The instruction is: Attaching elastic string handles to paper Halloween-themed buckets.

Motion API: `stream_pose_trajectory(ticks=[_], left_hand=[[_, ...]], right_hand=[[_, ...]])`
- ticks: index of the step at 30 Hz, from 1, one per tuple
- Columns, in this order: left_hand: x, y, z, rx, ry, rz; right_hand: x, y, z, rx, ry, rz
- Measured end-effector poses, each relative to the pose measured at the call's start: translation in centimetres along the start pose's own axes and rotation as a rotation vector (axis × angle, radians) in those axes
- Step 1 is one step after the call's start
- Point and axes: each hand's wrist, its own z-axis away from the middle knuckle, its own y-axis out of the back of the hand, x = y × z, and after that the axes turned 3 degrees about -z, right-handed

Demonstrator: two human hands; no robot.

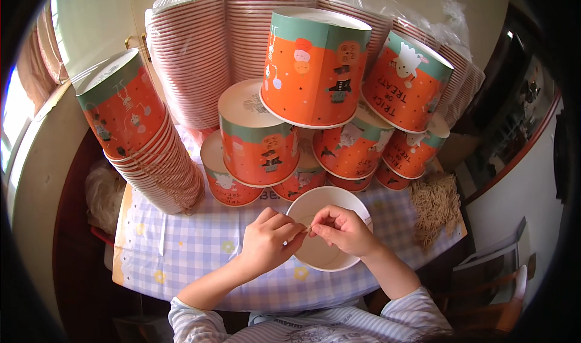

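Over a white paper bucket (330,259) that stands with its open mouth toward me, both hands meet fingertip to fingertip. My left hand (271,239) is closed in a pinch, and my right hand (341,228) pinches from the other side. Between them shows a small tan bit of cord (308,230); most of it is hidden by the fingers. Just beyond the bucket rise upside-down orange and green printed paper buckets (260,140), piled on one another. The nearest of these almost touch the white bucket's far rim.
A leaning stack of nested buckets (142,137) with tan cords along its side stands at the left. Tall plastic-wrapped bucket stacks (187,58) fill the back. A heap of tan cords (436,207) lies at the table's right edge. The checked tablecloth (200,246) covers the table.
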Motion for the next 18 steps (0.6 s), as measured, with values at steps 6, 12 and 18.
stream_pose_trajectory(ticks=[6, 12, 18], left_hand=[[0.3, 0.9, 0.1, -0.135, 0.268, 0.339], [0.7, 1.9, -0.1, -0.159, 0.298, 0.339], [0.6, 2.1, -0.1, -0.132, 0.255, 0.333]], right_hand=[[0.0, -0.1, 0.0, -0.005, -0.013, 0.033], [-0.1, -0.3, 0.0, 0.008, 0.014, 0.062], [0.1, -0.4, 0.0, 0.005, 0.03, 0.141]])
